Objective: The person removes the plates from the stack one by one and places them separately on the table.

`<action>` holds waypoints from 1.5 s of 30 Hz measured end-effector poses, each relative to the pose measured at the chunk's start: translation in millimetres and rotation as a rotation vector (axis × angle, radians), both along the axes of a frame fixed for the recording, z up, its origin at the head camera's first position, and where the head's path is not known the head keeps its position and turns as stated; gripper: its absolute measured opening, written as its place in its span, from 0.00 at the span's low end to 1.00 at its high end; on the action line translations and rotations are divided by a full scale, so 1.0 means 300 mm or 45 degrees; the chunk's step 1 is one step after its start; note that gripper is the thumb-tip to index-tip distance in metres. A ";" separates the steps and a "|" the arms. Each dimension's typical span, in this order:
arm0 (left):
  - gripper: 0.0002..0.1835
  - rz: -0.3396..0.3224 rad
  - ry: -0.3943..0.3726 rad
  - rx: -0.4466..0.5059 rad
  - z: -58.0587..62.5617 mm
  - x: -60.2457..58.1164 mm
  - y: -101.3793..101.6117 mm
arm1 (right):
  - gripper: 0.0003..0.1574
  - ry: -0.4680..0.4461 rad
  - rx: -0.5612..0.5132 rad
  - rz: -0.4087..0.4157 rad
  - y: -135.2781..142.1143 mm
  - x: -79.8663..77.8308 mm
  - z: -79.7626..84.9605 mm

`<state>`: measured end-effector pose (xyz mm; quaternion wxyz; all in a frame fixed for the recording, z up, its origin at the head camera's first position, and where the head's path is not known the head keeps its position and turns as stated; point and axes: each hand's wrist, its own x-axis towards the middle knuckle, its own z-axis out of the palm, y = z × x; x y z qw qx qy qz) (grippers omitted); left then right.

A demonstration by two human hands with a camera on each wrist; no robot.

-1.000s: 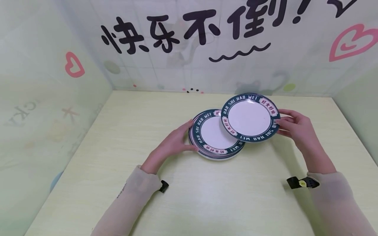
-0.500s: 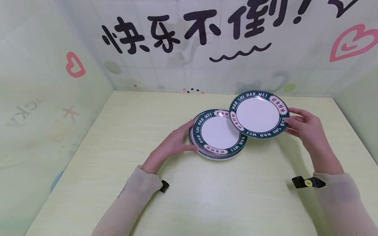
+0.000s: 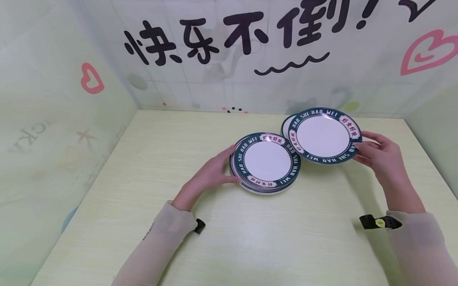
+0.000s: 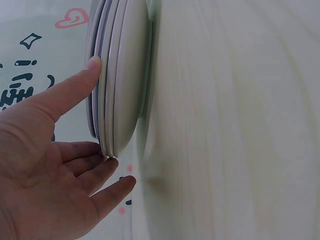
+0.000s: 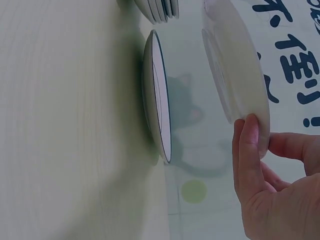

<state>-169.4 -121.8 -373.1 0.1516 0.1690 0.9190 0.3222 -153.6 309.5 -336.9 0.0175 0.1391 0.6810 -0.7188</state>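
In the head view my right hand (image 3: 381, 157) pinches the right rim of a round white plate (image 3: 322, 137) with a dark green lettered border. The right wrist view shows this held plate (image 5: 240, 65) raised above the table, thumb on its face and fingers under it. Below it a second plate (image 5: 156, 100) lies on the table, mostly covered in the head view. At centre stands a stack of matching plates (image 3: 267, 161). My left hand (image 3: 212, 172) rests against the left edge of the stack, thumb and fingertips spread along the rims (image 4: 107, 90).
A pale wooden table (image 3: 250, 238) lies under everything. Behind it rises a printed back wall (image 3: 200, 91) with black lettering, and a side wall (image 3: 53, 159) stands at the left. A dark band (image 3: 379, 222) sits at my right wrist.
My right hand has moved the held plate rightward and slightly back, away from over the stack. The edge of the plate beneath now shows. My left hand has stayed at the stack.
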 end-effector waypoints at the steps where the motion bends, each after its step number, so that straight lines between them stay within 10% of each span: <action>1: 0.60 0.001 -0.001 0.001 0.000 0.000 0.000 | 0.26 0.003 -0.014 -0.004 0.003 0.000 -0.001; 45: 0.61 0.002 -0.002 -0.005 0.003 0.005 0.000 | 0.31 -0.107 -0.353 -0.299 0.126 -0.007 -0.033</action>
